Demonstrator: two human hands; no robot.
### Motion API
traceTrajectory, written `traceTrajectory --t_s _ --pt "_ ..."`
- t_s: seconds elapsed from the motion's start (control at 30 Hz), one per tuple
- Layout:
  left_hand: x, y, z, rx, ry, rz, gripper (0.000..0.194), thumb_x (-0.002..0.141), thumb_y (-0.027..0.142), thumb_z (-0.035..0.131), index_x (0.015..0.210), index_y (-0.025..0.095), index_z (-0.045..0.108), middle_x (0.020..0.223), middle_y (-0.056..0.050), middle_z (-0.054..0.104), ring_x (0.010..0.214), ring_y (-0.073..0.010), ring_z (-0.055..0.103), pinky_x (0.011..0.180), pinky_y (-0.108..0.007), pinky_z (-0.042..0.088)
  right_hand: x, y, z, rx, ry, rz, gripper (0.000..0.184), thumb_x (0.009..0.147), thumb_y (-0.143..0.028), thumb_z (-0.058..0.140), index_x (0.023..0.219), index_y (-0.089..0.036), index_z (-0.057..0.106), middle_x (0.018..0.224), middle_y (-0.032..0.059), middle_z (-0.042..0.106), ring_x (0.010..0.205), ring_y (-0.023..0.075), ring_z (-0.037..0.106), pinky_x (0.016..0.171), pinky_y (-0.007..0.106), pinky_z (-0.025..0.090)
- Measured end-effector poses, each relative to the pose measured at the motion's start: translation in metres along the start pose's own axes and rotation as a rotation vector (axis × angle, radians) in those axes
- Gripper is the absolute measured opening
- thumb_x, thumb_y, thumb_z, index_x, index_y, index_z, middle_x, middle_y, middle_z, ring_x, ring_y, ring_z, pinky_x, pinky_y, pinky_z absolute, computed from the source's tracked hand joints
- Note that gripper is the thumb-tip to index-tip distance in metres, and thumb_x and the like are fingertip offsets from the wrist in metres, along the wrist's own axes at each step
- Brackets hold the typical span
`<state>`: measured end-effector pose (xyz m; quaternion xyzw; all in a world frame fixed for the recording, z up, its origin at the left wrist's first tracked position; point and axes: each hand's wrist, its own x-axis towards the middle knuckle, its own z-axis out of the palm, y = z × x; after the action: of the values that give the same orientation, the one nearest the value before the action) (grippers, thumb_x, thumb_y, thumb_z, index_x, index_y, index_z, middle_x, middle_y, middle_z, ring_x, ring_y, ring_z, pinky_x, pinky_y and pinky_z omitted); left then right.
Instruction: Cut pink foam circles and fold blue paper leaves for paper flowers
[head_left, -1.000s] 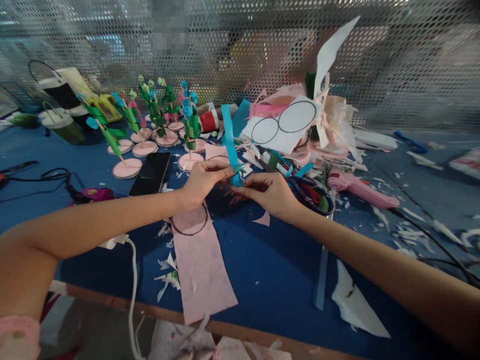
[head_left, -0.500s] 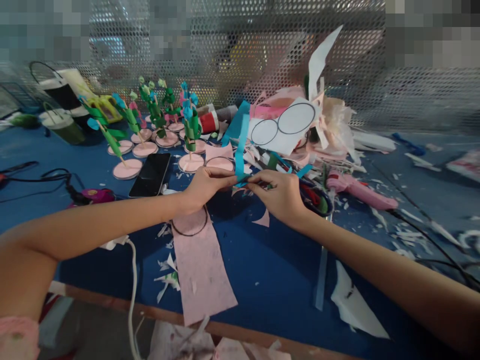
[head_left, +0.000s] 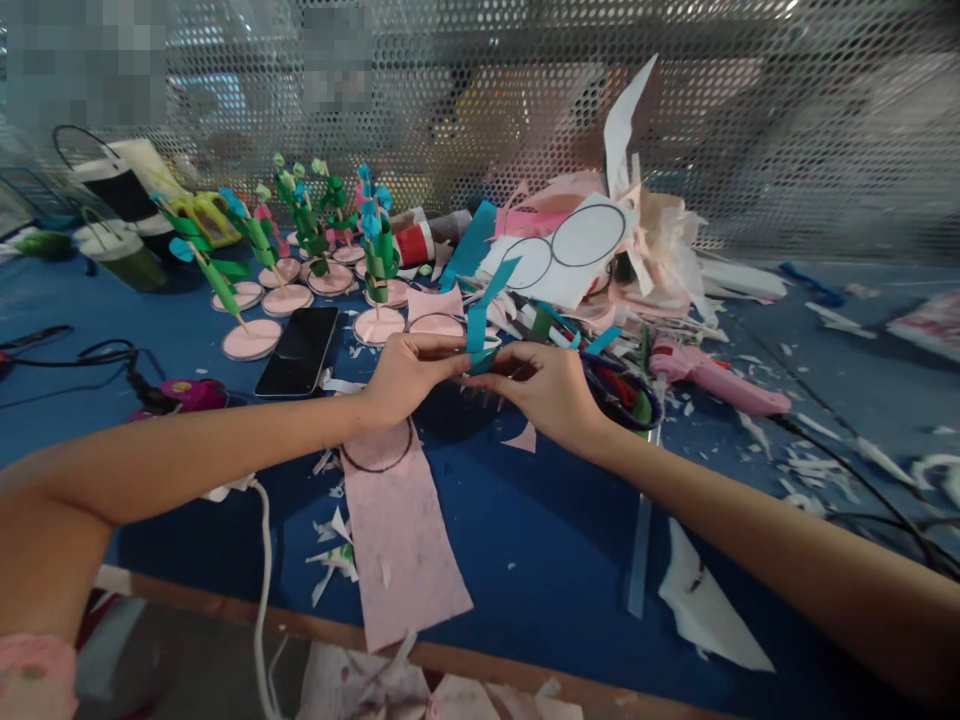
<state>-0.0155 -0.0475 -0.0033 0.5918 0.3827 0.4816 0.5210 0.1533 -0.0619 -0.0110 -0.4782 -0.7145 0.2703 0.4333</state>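
A narrow blue strip (head_left: 478,322), paper or felt, rises from between my fingertips, its upper end bent to the right. My left hand (head_left: 409,375) pinches its lower end from the left. From the right, my right hand (head_left: 551,390) pinches the same end, where the strip is folded or curled. Both hands hover over the blue table. Beneath my left wrist lies a pink sheet (head_left: 405,540) with a circle drawn on it. Just behind my hands are pink discs with dark rims (head_left: 437,326).
Several green and blue paper flowers on pink disc bases (head_left: 379,265) stand at the back left. A phone (head_left: 298,350) lies left of my hands. To the right are a pink glue gun (head_left: 720,380), its cord, and a scrap heap (head_left: 585,240). A white cable (head_left: 268,580) hangs over the front edge.
The blue strip's upper part has bent over to the right and sits lower. My right fingers have shifted slightly around its lower end. The camera view has moved a little.
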Motion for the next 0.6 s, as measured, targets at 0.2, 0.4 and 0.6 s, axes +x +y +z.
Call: traceTrajectory --t_s 0.2,0.4,0.6 --pt "0.001 -0.001 0.002 -0.086 0.009 -0.030 0.026 0.054 0.036 0.082 0.070 0.017 0.075 0.073 -0.004 0.073 0.072 -0.0162 0.065 0.070 -0.029 0.051 0.003 -0.003 0.002 0.295 -0.075 0.168 0.039 0.056 -0.052 0.078 0.052 -0.019 0.057 0.054 0.0032 0.064 0.048 0.0149 0.058 0.047 0.028 0.046" --pt "0.003 -0.004 0.003 -0.239 0.000 -0.091 0.028 0.051 0.035 0.084 0.071 0.017 0.074 0.075 -0.002 0.072 0.073 -0.0139 0.063 0.075 -0.028 0.049 0.004 -0.009 0.002 0.398 -0.143 0.227 0.040 0.052 -0.054 0.079 0.053 -0.018 0.060 0.055 0.0034 0.067 0.046 0.0141 0.059 0.042 0.026 0.048" --pt "0.004 -0.005 0.001 -0.231 0.012 -0.110 0.027 0.050 0.032 0.084 0.070 0.016 0.073 0.074 -0.002 0.070 0.073 -0.0131 0.061 0.073 -0.028 0.048 0.003 -0.006 0.004 0.406 -0.189 0.263 0.036 0.054 -0.049 0.080 0.055 -0.017 0.062 0.053 0.0030 0.066 0.047 0.0127 0.060 0.045 0.024 0.050"
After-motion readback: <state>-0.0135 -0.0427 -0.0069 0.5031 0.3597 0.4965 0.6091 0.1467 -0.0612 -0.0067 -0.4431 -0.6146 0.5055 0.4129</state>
